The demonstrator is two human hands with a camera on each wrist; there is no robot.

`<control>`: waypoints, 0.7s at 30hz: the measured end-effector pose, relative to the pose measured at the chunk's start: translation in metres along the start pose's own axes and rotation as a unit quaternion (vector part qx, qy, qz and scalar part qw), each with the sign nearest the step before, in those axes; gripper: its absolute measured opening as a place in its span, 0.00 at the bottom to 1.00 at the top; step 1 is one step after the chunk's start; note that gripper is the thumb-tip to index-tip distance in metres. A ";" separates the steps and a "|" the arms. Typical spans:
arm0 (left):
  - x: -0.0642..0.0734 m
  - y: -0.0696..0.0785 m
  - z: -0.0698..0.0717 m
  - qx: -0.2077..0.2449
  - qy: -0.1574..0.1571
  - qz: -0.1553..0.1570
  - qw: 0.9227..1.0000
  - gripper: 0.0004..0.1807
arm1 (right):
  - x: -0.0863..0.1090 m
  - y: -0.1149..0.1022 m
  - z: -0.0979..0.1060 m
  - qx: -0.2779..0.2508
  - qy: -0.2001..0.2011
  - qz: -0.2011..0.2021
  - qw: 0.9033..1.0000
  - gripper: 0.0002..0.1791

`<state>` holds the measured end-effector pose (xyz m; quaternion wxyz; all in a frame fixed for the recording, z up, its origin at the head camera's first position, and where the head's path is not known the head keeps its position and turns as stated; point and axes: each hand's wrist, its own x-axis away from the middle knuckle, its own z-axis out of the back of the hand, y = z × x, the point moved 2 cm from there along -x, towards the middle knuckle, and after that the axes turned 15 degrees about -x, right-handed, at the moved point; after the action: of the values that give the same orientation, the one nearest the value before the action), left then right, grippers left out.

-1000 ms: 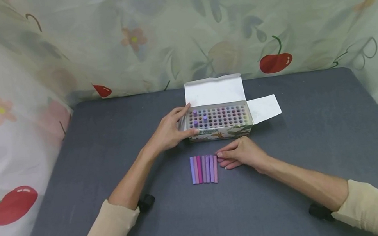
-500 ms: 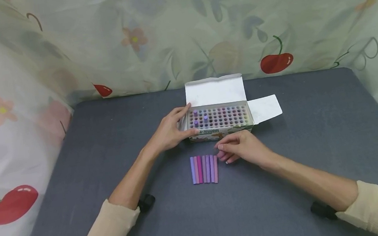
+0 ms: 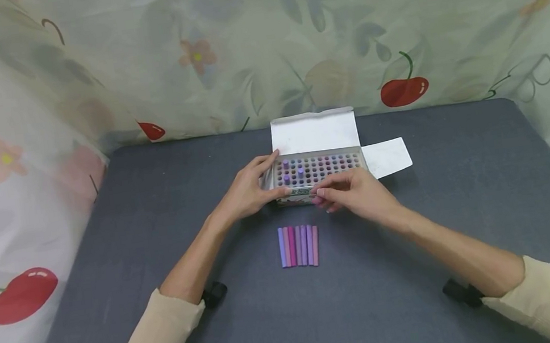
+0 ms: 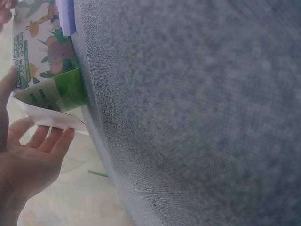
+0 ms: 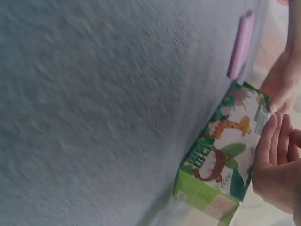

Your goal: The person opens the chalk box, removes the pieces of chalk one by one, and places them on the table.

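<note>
My left hand (image 3: pixel 248 189) grips the left end of an open cardboard chalk box (image 3: pixel 331 187), thumb on the front edge and fingers at the back; in the left wrist view its fingers touch a white end flap (image 4: pixel 51 117). The box is full of round holes in rows, and a few purple chalk sticks (image 3: pixel 300 173) stand up above the rest at its left. My right hand (image 3: pixel 357 193) is over the front edge of the box, fingers loosely bent, with nothing seen between them. Several pink and purple chalks (image 3: pixel 298 246) lie side by side in front of the box.
The box's white lid (image 3: pixel 314 132) stands raised at the back, and a white side flap (image 3: pixel 388 157) sticks out to the right. Everything rests on a dark grey table (image 3: pixel 223 338). A printed curtain (image 3: pixel 249 43) hangs behind it.
My right hand has moved from beside the right end of the chalk row up to the front of the box. The left hand and the chalks have stayed in place.
</note>
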<state>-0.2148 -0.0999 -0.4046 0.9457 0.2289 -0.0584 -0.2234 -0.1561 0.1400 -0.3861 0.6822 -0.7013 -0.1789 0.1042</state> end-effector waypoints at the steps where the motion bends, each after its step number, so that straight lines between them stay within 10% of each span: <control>1: 0.000 0.000 0.000 0.000 0.000 -0.001 1.000 0.48 | -0.001 -0.002 0.001 0.003 0.003 0.005 1.000 0.13; 21: 0.000 0.000 0.001 0.002 0.001 -0.003 1.000 0.49 | -0.031 -0.016 0.022 0.078 0.036 0.056 0.995 0.14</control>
<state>-0.2151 -0.1002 -0.4038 0.9448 0.2309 -0.0573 -0.2255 -0.1946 0.1480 -0.3745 0.7340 -0.6579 -0.1062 0.1306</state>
